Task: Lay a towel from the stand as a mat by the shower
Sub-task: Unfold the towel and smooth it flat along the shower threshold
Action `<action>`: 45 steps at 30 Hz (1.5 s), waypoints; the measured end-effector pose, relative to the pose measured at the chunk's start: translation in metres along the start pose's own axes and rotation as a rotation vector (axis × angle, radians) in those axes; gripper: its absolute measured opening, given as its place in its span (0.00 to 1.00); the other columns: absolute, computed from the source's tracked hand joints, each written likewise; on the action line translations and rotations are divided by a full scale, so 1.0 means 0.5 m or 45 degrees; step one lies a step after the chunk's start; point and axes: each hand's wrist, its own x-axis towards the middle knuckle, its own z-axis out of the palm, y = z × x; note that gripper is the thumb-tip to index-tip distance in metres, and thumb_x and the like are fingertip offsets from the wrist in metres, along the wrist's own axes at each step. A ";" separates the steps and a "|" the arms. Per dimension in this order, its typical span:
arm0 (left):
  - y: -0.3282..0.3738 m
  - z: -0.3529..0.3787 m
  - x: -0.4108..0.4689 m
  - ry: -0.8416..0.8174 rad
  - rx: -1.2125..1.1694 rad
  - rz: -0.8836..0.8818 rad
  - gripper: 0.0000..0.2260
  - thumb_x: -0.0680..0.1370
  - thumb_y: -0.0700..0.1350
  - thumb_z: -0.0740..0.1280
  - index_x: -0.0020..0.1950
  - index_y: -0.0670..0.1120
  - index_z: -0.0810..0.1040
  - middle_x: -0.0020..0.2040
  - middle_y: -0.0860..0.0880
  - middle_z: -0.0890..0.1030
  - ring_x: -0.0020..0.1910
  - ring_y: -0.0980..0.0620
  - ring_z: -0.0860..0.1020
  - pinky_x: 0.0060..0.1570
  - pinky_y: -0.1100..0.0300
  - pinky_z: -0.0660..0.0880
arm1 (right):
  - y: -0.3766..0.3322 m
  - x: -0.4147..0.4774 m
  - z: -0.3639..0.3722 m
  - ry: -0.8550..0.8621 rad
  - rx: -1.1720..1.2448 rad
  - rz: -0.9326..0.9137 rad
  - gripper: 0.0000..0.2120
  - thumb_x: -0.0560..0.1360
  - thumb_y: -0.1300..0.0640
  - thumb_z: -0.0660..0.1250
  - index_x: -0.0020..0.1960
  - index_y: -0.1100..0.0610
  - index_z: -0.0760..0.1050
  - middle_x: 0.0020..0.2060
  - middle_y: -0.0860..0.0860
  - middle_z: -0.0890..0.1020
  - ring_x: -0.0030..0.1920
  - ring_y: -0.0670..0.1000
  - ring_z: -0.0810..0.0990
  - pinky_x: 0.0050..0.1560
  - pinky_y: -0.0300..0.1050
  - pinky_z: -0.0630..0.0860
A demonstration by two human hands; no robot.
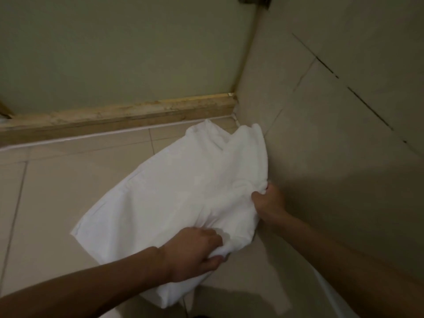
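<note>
A white towel (174,187) is spread slanting over the beige floor tiles, its far end bunched in the corner by the wall. My left hand (195,251) grips the towel's near edge, fingers curled into the cloth. My right hand (268,200) pinches a bunched fold at the towel's right side, close to the tiled wall. The towel's near corner droops below my left hand.
A stone threshold (128,115) runs along the far side of the floor, under a pale glass panel (114,47). A tiled wall (332,115) stands on the right, meeting the threshold in a corner. Floor tiles (57,191) stretch to the left.
</note>
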 end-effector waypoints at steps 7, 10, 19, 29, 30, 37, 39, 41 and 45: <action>0.000 0.003 -0.008 0.078 -0.094 -0.106 0.19 0.75 0.60 0.63 0.60 0.49 0.74 0.54 0.51 0.77 0.51 0.52 0.75 0.48 0.64 0.67 | -0.004 0.001 0.012 0.023 -0.080 -0.064 0.16 0.72 0.60 0.69 0.57 0.65 0.72 0.54 0.63 0.79 0.55 0.63 0.78 0.56 0.55 0.74; 0.006 -0.019 -0.008 0.194 -0.393 -0.253 0.18 0.73 0.61 0.62 0.56 0.51 0.75 0.48 0.56 0.77 0.44 0.58 0.76 0.44 0.67 0.71 | -0.011 -0.005 0.015 0.029 -0.174 -0.142 0.20 0.73 0.59 0.68 0.61 0.66 0.69 0.57 0.63 0.78 0.58 0.63 0.76 0.58 0.56 0.72; -0.071 -0.083 0.006 0.517 -0.271 -0.411 0.15 0.76 0.54 0.59 0.56 0.48 0.76 0.51 0.52 0.77 0.47 0.56 0.75 0.50 0.59 0.72 | -0.036 -0.028 0.040 0.028 -0.611 -0.443 0.28 0.77 0.55 0.61 0.74 0.60 0.58 0.75 0.61 0.56 0.74 0.60 0.57 0.72 0.48 0.54; -0.202 -0.043 -0.045 -0.074 0.360 -0.526 0.26 0.80 0.59 0.40 0.77 0.55 0.39 0.78 0.49 0.38 0.75 0.49 0.34 0.71 0.52 0.31 | -0.041 -0.026 0.105 -0.415 -1.005 -0.967 0.28 0.81 0.42 0.47 0.77 0.46 0.41 0.77 0.52 0.38 0.76 0.52 0.38 0.76 0.50 0.44; -0.209 -0.041 -0.051 -0.087 0.405 -0.522 0.26 0.80 0.60 0.39 0.77 0.55 0.38 0.78 0.49 0.37 0.74 0.49 0.33 0.70 0.51 0.30 | -0.038 -0.026 0.114 -0.444 -1.022 -0.964 0.28 0.81 0.42 0.46 0.77 0.46 0.41 0.77 0.52 0.37 0.76 0.53 0.36 0.76 0.50 0.44; -0.226 -0.033 -0.068 -0.057 0.553 -0.517 0.29 0.75 0.62 0.31 0.77 0.56 0.37 0.77 0.49 0.37 0.75 0.47 0.33 0.71 0.45 0.31 | -0.043 -0.011 0.145 -0.508 -1.067 -0.999 0.29 0.81 0.42 0.45 0.77 0.48 0.39 0.76 0.54 0.34 0.74 0.57 0.31 0.75 0.50 0.40; -0.236 -0.036 -0.079 -0.033 0.546 -0.548 0.29 0.76 0.62 0.31 0.77 0.57 0.37 0.77 0.50 0.37 0.75 0.47 0.33 0.71 0.44 0.32 | -0.050 -0.009 0.159 -0.518 -1.035 -1.005 0.28 0.81 0.42 0.46 0.77 0.47 0.39 0.76 0.53 0.34 0.74 0.55 0.31 0.75 0.50 0.41; -0.248 -0.039 -0.096 -0.009 0.553 -0.594 0.29 0.76 0.62 0.31 0.76 0.57 0.37 0.77 0.50 0.37 0.75 0.48 0.33 0.72 0.44 0.33 | -0.061 -0.009 0.178 -0.540 -0.994 -1.012 0.29 0.80 0.41 0.46 0.76 0.45 0.39 0.75 0.50 0.33 0.73 0.52 0.29 0.76 0.50 0.43; -0.271 -0.052 -0.140 0.029 0.545 -0.681 0.28 0.77 0.62 0.33 0.76 0.57 0.37 0.77 0.50 0.37 0.75 0.48 0.33 0.72 0.44 0.34 | -0.091 -0.013 0.225 -0.567 -0.997 -1.063 0.29 0.80 0.40 0.44 0.76 0.44 0.36 0.73 0.48 0.29 0.69 0.49 0.25 0.74 0.49 0.42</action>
